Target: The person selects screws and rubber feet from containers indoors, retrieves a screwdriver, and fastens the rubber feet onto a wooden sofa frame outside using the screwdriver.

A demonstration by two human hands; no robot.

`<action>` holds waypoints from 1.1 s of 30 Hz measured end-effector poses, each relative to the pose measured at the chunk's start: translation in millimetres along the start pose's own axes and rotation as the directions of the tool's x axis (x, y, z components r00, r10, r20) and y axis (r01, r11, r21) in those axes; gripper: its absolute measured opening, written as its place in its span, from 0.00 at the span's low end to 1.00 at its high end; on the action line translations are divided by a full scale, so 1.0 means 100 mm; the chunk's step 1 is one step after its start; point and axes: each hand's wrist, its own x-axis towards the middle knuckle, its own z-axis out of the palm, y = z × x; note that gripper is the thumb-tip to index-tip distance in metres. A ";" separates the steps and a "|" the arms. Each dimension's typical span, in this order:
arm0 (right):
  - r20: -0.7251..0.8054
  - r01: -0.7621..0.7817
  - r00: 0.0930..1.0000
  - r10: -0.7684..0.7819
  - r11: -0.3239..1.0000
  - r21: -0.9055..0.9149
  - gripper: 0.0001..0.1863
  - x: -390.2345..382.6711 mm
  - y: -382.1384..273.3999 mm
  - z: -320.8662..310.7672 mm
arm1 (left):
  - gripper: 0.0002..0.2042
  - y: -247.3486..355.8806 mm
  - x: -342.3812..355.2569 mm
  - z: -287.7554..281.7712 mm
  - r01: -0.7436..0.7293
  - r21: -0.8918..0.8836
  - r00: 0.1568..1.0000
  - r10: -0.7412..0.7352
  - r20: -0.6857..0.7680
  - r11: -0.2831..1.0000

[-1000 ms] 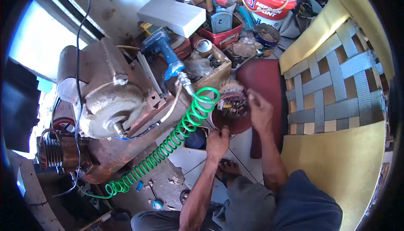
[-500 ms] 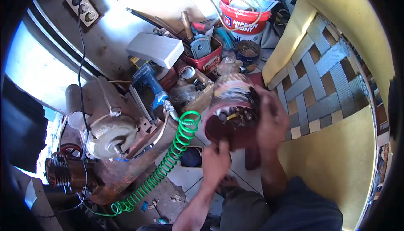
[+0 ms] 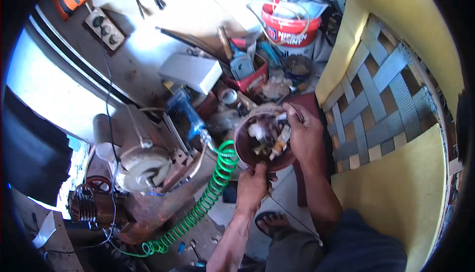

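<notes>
Closest in, at about six o'clock, the person's knees and a sandalled foot point(image 3: 271, 221) sit on the pale floor. Just above them the left hand point(image 3: 252, 187) is curled shut around the lower rim of a round, dark red motor housing point(image 3: 247, 148), gripping it from underneath. The housing sits a little right of centre, held up off the floor between both hands, its open face turned up to show pale windings and wire ends point(image 3: 267, 136) inside. The right hand point(image 3: 303, 134) comes in from four o'clock and lies over the housing's right edge, fingers bent down into the windings; whether they pinch a wire or only press on it is hard to make out from here.

Touching the housing's left side, a green coiled air hose point(image 3: 208, 197) trails off toward seven o'clock. Beyond it, at nine o'clock, stands a rusty compressor point(image 3: 141, 163) with a blue fitting point(image 3: 185, 108) beside it. At three o'clock is a chair with grey woven straps point(image 3: 381, 98). Farther out, toward twelve o'clock, lie a red tray of tools point(image 3: 247, 71), a white box point(image 3: 190, 71) and a red paint bucket point(image 3: 289, 27); at eleven o'clock a power strip point(image 3: 104, 27) rests on the floor.
</notes>
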 end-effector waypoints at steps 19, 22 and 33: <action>-0.144 0.187 0.976 -0.165 0.971 0.150 0.12 -0.15 0.37 0.24 | 0.19 -0.40 0.11 -0.03 0.011 -0.151 1.000 -0.010 0.006 0.988; -0.168 0.277 0.956 -0.242 0.934 0.225 0.12 -0.18 0.40 0.29 | 0.22 -0.33 0.05 -0.03 -0.022 -0.196 0.999 0.012 -0.052 0.980; -0.248 0.501 0.865 -0.436 0.775 0.385 0.13 -0.11 0.16 0.17 | 0.20 -0.20 0.07 -0.04 -0.188 -0.026 0.975 0.183 -0.122 0.982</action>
